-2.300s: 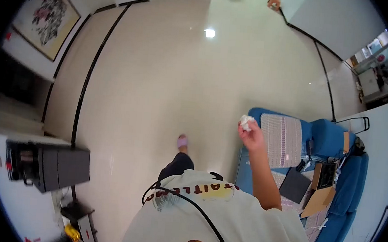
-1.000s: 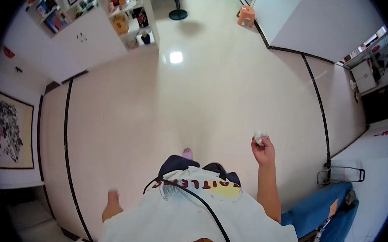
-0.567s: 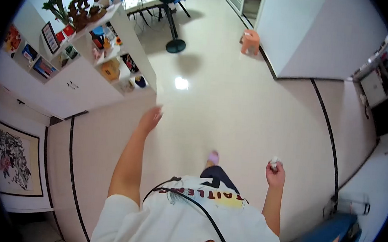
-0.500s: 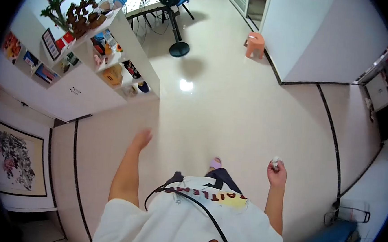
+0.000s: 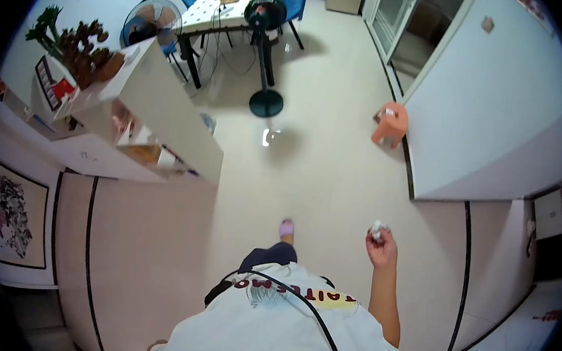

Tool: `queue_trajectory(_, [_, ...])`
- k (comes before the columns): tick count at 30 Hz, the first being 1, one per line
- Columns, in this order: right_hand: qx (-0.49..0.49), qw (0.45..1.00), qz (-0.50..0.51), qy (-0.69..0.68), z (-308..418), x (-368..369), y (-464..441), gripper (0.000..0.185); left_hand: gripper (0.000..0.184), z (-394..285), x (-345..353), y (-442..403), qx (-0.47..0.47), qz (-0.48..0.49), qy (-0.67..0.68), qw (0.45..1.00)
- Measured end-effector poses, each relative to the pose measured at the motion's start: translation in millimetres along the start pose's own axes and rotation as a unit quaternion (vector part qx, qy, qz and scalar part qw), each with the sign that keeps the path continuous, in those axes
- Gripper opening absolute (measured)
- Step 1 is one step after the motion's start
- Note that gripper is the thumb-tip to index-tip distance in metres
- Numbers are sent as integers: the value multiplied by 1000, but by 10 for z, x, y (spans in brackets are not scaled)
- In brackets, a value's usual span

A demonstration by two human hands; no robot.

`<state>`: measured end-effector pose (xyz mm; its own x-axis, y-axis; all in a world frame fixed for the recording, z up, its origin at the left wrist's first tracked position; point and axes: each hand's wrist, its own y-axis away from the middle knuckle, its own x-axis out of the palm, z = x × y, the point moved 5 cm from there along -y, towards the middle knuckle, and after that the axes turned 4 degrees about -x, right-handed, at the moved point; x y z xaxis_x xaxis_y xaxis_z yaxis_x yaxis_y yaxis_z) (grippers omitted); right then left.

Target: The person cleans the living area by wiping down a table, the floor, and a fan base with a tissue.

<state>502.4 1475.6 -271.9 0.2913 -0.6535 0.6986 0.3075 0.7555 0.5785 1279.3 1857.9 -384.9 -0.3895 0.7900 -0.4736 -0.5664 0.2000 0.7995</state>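
My right hand is held out ahead of me on the right, above the floor. Its fingers are closed around a small white crumpled thing, which looks like a wad of tissue. At the lower left, only a sliver of skin shows beside the white shirt; my left hand is out of sight. A black cable runs down across the shirt.
A black standing fan is ahead, before a dining table with blue chairs. An orange stool stands against the right wall. On the left is a white shelf unit with a plant and ornaments; another fan stands behind it. Cables hang below the table.
I have walked forward, so the table, fan and stool appear nearer. My left hand has swung back out of view. My right hand still holds the white wad.
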Motion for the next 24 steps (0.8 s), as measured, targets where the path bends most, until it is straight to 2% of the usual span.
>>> queue_trajectory(3, [16,1000,-14,-8,141,415,-635,20,38,-1405,-1068,-784,37,-16,26,999])
queue_trajectory(4, [18,1000,-13,-5,229,595,-826,20,40,-2084,-1605,-1166,51,-14,56,997])
queue_trajectory(5, [9,1000,8,7,334,808,-1005,20,41,-2885,-2226,-1515,32,36,143,989])
queue_trajectory(6, [-1,1000,26,16,424,992,-1166,20,31,-3965,-3134,-419,163,-207,269,926])
queue_trajectory(7, [-1,1000,24,7,513,1145,-1329,20,37,-4885,-3845,342,182,-130,411,884])
queue_trajectory(8, [-20,999,23,19,637,1287,-1503,20,41,-5774,-4325,47,348,-232,317,851])
queue_trajectory(9, [-40,999,18,30,756,1374,-1686,20,38,-6629,-4844,322,454,-283,238,811])
queue_trajectory(11, [-46,999,18,16,968,1455,-2113,20,35,-7906,-5619,1635,592,-275,219,725])
queue_trajectory(13, [-50,998,34,6,1226,1480,-2600,20,32,-8743,-6068,2766,678,-283,143,663])
queue_trajectory(14, [-60,998,27,-1,1355,1458,-2874,20,31,-9084,-6192,3105,715,-286,101,630])
queue_trajectory(16, [-66,997,7,-44,1620,1502,-3414,20,31,-9631,-6529,3024,700,-296,109,640])
queue_trajectory(17, [-67,997,-6,-37,1763,1622,-3647,20,31,-9770,-6660,2771,688,-306,175,634])
queue_trajectory(19, [-61,997,-19,-50,2074,1854,-4238,20,36,-9857,-6787,2070,579,-299,119,749])
queue_trajectory(20, [-49,996,-45,-64,2113,1872,-4410,20,41,-9710,-6718,1395,505,-340,39,792])
queue_trajectory(21, [-53,997,-19,-55,2238,2073,-4585,20,45,-9458,-6592,881,417,-255,41,871])
queue_trajectory(22, [-48,997,-27,-56,2355,2237,-4763,20,46,-9124,-6390,441,400,-261,-3,879])
queue_trajectory(23, [-39,998,-8,-53,2405,2470,-4969,20,45,-8689,-6192,99,265,-144,61,952])
queue_trajectory(24, [-31,998,12,-49,2515,2670,-5159,19,42,-8237,-5799,-222,245,-114,187,944])
